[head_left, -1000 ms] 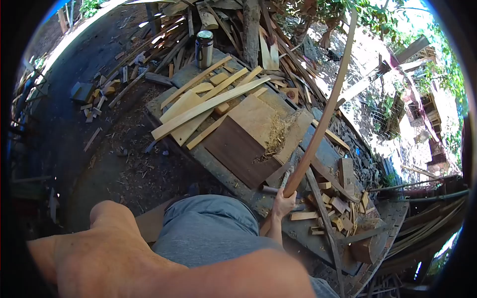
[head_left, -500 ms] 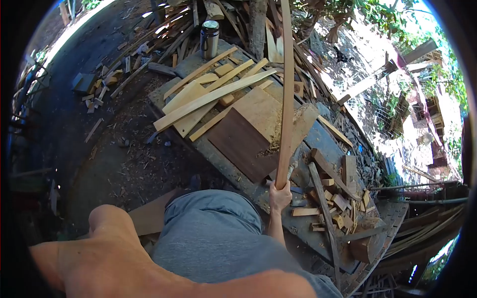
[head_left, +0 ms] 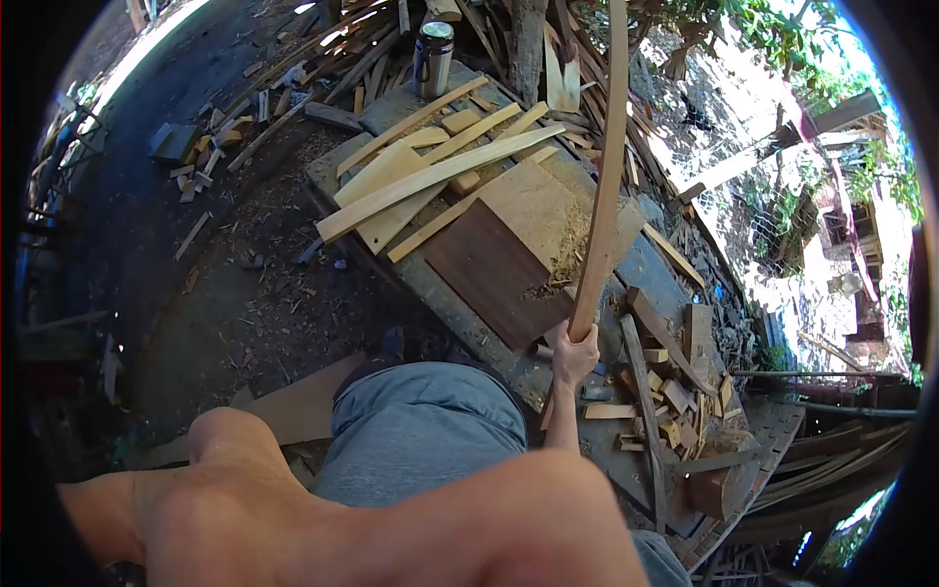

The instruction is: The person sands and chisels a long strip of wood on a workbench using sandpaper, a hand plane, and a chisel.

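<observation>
My right hand (head_left: 575, 354) is closed around the lower part of a long, narrow brown wooden strip (head_left: 602, 186), which rises past the top of the view. Beneath it lies a low worktable with a dark brown board (head_left: 489, 279) and a light plywood panel (head_left: 533, 210) strewn with shavings. Very near the camera, bare skin (head_left: 323, 538), which seems to be my left hand or arm, fills the lower edge. Its fingers cannot be made out. Grey clothing (head_left: 421, 421) shows behind it.
Pale wooden strips (head_left: 440, 184) and a metal flask (head_left: 432, 61) are on the table's far part. Small wood offcuts (head_left: 675, 396) and a log piece (head_left: 719, 484) are heaped at the right. More scraps (head_left: 205, 147) litter the ground at left.
My right hand and the wooden strip appear slightly farther right and higher. The bare skin near the camera has risen at the lower right. The whole view has shifted a little.
</observation>
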Demonstrator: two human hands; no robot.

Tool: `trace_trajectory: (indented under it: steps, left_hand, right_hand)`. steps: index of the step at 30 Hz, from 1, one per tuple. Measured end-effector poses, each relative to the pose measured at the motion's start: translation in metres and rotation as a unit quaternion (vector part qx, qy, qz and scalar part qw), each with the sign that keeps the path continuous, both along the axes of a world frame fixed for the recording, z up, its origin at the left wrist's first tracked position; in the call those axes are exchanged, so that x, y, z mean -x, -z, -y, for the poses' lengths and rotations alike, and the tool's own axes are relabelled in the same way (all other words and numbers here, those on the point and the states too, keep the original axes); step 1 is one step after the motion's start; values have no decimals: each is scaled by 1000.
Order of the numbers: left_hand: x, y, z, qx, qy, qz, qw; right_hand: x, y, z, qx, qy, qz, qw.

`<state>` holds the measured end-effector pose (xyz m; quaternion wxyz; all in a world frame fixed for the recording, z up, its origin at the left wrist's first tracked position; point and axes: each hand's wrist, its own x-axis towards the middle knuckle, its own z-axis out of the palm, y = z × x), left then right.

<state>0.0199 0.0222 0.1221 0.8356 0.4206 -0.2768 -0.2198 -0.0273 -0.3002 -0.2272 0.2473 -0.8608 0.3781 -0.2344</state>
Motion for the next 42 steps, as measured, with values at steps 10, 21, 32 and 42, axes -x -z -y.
trace_trajectory:
  steps: [10,21,32,42]
  left_hand:
    - [-7,0,9,-3,30,-23,999]
    - [-10,-1,12,2,26,-29,999]
    - [-14,-2,24,20,39,-3,999]
    - [-10,-3,34,23,58,-10,998]
  right_hand:
    - [-1,2,21,11,37,-8,999]
    - [4,2,14,-22,65,5,998]
    - [7,13,13,-4,82,-22,996]
    - [4,7,15,-4,72,-1,997]
